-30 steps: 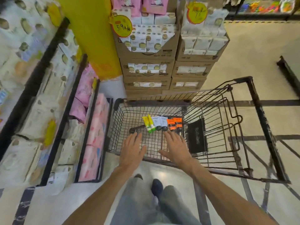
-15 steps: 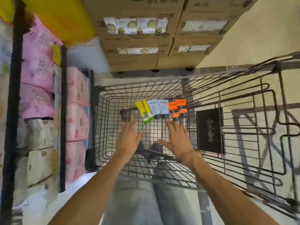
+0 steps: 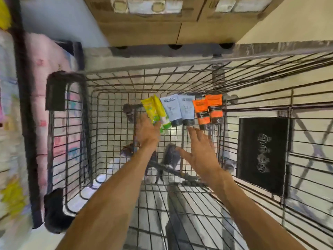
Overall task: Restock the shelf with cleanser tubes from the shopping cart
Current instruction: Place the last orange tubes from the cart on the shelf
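Several cleanser tubes lie side by side on the floor of the wire shopping cart [image 3: 75, 134]: two yellow-green tubes [image 3: 153, 110], two pale blue tubes [image 3: 180, 110] and two orange tubes [image 3: 209, 110]. My left hand [image 3: 147, 131] reaches down inside the cart, and its fingers touch the lower end of the yellow-green tubes. My right hand [image 3: 201, 150] is spread with straight fingers, its fingertips just short of the caps of the blue tubes. Neither hand holds anything.
A black plaque [image 3: 262, 154] hangs on the cart's right wall. Cardboard boxes [image 3: 144, 20] are stacked beyond the cart's front. Shelves with pink and white packs [image 3: 45, 69] run along the left. My shoes show through the cart floor.
Both hands have gone deeper into the cart toward the tubes. The left hand now reaches the yellow-green tubes. The view has tilted further down and closer.
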Demonstrator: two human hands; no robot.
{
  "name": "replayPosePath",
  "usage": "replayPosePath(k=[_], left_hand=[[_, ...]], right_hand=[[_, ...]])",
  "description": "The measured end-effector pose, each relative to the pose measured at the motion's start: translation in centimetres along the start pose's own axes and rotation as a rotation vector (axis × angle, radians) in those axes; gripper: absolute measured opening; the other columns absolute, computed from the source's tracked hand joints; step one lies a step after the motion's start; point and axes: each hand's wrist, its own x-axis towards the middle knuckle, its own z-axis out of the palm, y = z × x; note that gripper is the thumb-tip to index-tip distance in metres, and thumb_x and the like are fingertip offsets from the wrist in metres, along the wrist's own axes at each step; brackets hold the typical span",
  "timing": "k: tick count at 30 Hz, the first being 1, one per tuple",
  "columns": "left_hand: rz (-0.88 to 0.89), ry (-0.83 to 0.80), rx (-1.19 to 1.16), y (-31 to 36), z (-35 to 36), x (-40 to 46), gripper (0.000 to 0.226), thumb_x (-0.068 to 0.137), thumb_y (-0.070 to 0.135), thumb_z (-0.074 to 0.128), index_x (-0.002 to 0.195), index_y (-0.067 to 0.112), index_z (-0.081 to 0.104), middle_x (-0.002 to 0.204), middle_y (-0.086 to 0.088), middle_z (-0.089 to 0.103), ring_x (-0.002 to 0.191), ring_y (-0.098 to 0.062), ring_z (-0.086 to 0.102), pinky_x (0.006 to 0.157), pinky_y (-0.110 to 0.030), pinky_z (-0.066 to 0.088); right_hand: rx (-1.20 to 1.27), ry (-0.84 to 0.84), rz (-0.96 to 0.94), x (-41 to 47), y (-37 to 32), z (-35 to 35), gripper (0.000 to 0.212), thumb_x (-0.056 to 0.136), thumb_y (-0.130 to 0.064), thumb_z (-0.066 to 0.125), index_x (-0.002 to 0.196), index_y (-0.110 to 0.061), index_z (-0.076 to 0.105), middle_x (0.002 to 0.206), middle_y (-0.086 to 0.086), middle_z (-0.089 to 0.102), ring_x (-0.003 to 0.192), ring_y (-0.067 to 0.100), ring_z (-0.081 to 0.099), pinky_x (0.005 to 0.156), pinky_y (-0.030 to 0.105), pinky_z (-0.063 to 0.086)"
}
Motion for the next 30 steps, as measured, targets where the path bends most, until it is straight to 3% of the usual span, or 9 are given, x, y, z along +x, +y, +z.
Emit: replayPosePath(k=[4, 7, 11, 13, 16, 19, 23, 25, 30], left_hand=[[-0.004, 0.027, -0.100, 3.2, -2.3, -1.9, 0.039, 0.085, 0.043, 0.078, 0.109, 0.018, 0.062, 0.109, -0.004, 0.070, 0.102, -0.028, 0.066, 0.084, -0.046, 0.056], [-0.014, 0.049, -0.155, 2.0, -4.1, -2.9, 0.024, 0.086, 0.037, 0.079, 0.102, 0.028, 0.062, 0.103, -0.001, 0.070, 0.092, -0.026, 0.071, 0.075, -0.047, 0.060], [0.049, 0.009, -0.118, 0.6, -8.2, -5.2, 0.012, 0.089, 0.026, 0.075, 0.092, 0.026, 0.063, 0.092, 0.002, 0.066, 0.089, -0.021, 0.065, 0.074, -0.043, 0.058], [0.016, -0.010, -0.133, -0.9, -9.6, -6.0, 0.011, 0.088, 0.029, 0.075, 0.093, 0.025, 0.067, 0.088, 0.003, 0.064, 0.085, -0.015, 0.064, 0.074, -0.041, 0.058], [-0.040, 0.006, -0.188, -3.4, -10.9, -6.7, 0.022, 0.083, 0.045, 0.075, 0.096, 0.030, 0.066, 0.093, 0.007, 0.064, 0.094, -0.024, 0.066, 0.081, -0.051, 0.059], [-0.039, 0.025, -0.216, -3.0, -12.5, -8.1, 0.016, 0.091, 0.029, 0.076, 0.093, 0.032, 0.061, 0.097, 0.015, 0.052, 0.104, -0.030, 0.062, 0.088, -0.054, 0.054], [-0.042, 0.035, -0.249, -3.5, -13.1, -8.8, 0.033, 0.095, 0.021, 0.074, 0.083, 0.041, 0.050, 0.094, 0.019, 0.046, 0.109, -0.029, 0.058, 0.094, -0.051, 0.052], [-0.062, 0.059, -0.257, -3.8, -12.9, -8.8, 0.035, 0.095, 0.020, 0.074, 0.080, 0.040, 0.050, 0.090, 0.019, 0.046, 0.106, -0.029, 0.059, 0.091, -0.054, 0.053], [-0.103, 0.073, -0.276, -4.3, -12.6, -8.5, 0.035, 0.095, 0.024, 0.074, 0.078, 0.041, 0.048, 0.088, 0.019, 0.046, 0.106, -0.028, 0.058, 0.089, -0.053, 0.052]], right_hand=[[0.005, -0.026, -0.010, 1.0, 0.8, 0.9, 0.080, 0.094, -0.057, 0.060, 0.156, -0.019, 0.029, 0.156, 0.004, 0.039, 0.143, 0.026, 0.039, 0.119, 0.051, 0.032], [0.002, -0.049, -0.004, 1.5, 0.5, 0.5, 0.080, 0.095, -0.058, 0.059, 0.157, -0.020, 0.027, 0.158, 0.006, 0.038, 0.145, 0.027, 0.037, 0.119, 0.052, 0.032], [0.002, -0.048, -0.041, 3.2, -1.7, -0.6, 0.080, 0.096, -0.050, 0.063, 0.159, -0.019, 0.025, 0.158, 0.006, 0.038, 0.145, 0.028, 0.038, 0.118, 0.050, 0.035], [-0.040, -0.056, -0.063, 4.8, -3.1, -0.6, 0.078, 0.099, -0.048, 0.061, 0.159, -0.014, 0.026, 0.153, 0.009, 0.041, 0.141, 0.031, 0.041, 0.116, 0.049, 0.037], [-0.081, -0.038, -0.101, 7.9, -5.2, 0.1, 0.064, 0.103, -0.041, 0.056, 0.153, -0.008, 0.034, 0.138, 0.013, 0.050, 0.124, 0.031, 0.051, 0.102, 0.045, 0.045], [-0.045, -0.028, -0.070, 11.1, -7.2, 1.3, 0.048, 0.103, -0.024, 0.053, 0.145, -0.003, 0.042, 0.131, 0.020, 0.051, 0.115, 0.035, 0.050, 0.096, 0.048, 0.047], [-0.009, -0.040, 0.007, 13.5, -9.3, 3.2, 0.041, 0.100, 0.003, 0.044, 0.141, -0.001, 0.044, 0.134, 0.024, 0.049, 0.114, 0.042, 0.053, 0.094, 0.049, 0.044], [0.016, -0.045, 0.028, 13.5, -9.6, 4.1, 0.040, 0.102, 0.000, 0.048, 0.141, 0.000, 0.044, 0.135, 0.024, 0.049, 0.114, 0.042, 0.055, 0.093, 0.048, 0.045], [0.040, 0.000, 0.023, 12.4, -9.4, 5.3, 0.038, 0.103, -0.029, 0.057, 0.130, -0.002, 0.058, 0.129, 0.018, 0.056, 0.121, 0.036, 0.051, 0.092, 0.043, 0.043]])
